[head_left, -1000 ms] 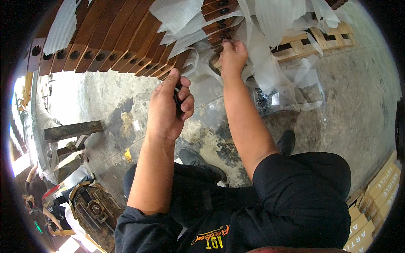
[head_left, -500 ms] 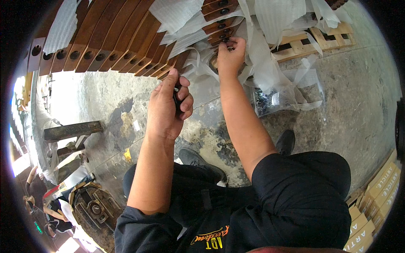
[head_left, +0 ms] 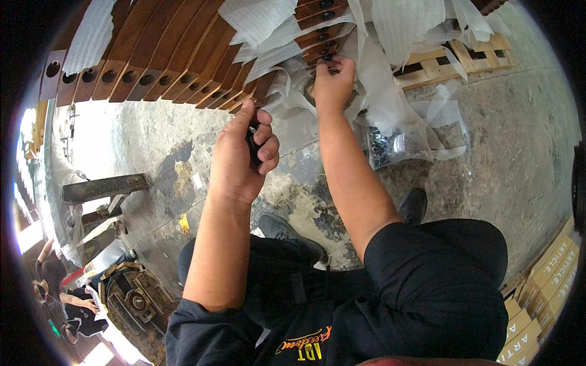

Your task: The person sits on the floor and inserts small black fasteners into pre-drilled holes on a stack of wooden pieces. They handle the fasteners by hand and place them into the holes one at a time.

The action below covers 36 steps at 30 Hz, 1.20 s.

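My left hand point(head_left: 243, 155) is closed around several small black parts point(head_left: 252, 141), held in front of a stack of brown wooden boards point(head_left: 159, 55) with round holes along their ends. My right hand point(head_left: 332, 82) reaches further up and pinches a small black part point(head_left: 331, 68) at the end of a wooden board point(head_left: 317, 36) half wrapped in white foam sheet point(head_left: 403, 36). A clear plastic bag of small dark parts point(head_left: 390, 143) lies on the concrete floor point(head_left: 500, 140) just right of my right forearm.
A wooden pallet point(head_left: 452, 55) lies under the foam wrapping at top right. Cardboard boxes point(head_left: 543, 293) stand at lower right. A rusty metal bar point(head_left: 104, 186) lies at left, a dark machine part point(head_left: 140, 299) at lower left, and another person point(head_left: 67, 299) crouches there.
My right hand has moved slightly up toward the board ends. My left hand has stayed in place, still closed.
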{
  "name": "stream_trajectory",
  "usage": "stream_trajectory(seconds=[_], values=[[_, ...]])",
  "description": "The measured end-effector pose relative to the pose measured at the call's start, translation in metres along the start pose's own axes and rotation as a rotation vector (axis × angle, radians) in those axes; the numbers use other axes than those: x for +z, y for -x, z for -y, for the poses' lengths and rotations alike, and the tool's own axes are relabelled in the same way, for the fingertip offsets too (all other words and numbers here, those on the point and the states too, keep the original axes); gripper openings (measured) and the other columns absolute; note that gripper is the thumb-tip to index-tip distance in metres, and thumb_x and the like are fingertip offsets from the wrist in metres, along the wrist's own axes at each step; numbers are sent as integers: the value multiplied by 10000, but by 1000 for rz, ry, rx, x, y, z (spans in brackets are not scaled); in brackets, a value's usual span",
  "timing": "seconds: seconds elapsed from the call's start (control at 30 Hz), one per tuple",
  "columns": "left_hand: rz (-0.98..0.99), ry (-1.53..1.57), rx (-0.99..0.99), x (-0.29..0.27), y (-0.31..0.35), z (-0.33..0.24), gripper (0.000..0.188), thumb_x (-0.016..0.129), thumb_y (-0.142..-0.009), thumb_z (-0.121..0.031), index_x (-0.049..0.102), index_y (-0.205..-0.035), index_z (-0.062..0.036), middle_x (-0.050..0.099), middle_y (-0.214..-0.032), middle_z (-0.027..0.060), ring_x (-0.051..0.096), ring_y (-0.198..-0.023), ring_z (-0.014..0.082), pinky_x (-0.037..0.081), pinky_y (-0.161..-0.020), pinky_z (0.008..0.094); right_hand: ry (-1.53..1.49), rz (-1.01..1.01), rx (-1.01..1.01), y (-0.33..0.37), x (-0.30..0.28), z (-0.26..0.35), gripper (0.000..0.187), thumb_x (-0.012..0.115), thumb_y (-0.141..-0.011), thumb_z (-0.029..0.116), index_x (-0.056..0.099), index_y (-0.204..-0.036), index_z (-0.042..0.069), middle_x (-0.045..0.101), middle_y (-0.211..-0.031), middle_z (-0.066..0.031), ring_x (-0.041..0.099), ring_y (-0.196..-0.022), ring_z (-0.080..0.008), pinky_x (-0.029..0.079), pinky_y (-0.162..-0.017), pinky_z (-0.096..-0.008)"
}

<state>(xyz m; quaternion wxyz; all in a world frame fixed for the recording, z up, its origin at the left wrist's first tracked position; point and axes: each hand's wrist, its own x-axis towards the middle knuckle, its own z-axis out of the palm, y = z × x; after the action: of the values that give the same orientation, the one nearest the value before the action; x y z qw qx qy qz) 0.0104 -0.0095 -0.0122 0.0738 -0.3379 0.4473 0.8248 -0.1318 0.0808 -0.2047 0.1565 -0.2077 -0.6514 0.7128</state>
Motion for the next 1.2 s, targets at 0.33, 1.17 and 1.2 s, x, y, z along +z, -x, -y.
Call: stream_trajectory(seconds=[0.33, 1.17, 1.2], values=[[6, 34, -30, 2, 5, 0, 282, 492, -1045, -350, 560, -931, -102, 376, -636, -58, 336, -485, 66, 233, -378, 219, 147, -44, -232, 3, -3, 18, 272, 718, -752, 80, 587, -976, -1, 669, -895, -175, 651, -817, -335, 511, -751, -433], [-103, -11, -18, -3, 10, -3, 297, 501, -1039, -365, 573, -911, -108, 376, -630, -55, 324, -472, 71, 223, -369, 220, -573, 119, 564, 18, 2, 14, 186, 676, -861, 66, 538, -978, 25, 626, -839, -95, 546, -573, -152, 433, -450, -359], [-96, -12, -18, -6, 10, -2, 297, 504, -1038, -366, 574, -910, -107, 376, -629, -54, 326, -473, 71, 222, -369, 220, -367, 141, 331, 25, 2, 13, 205, 678, -871, 79, 536, -998, 2, 628, -818, -104, 528, -543, -133, 405, -413, -326]])
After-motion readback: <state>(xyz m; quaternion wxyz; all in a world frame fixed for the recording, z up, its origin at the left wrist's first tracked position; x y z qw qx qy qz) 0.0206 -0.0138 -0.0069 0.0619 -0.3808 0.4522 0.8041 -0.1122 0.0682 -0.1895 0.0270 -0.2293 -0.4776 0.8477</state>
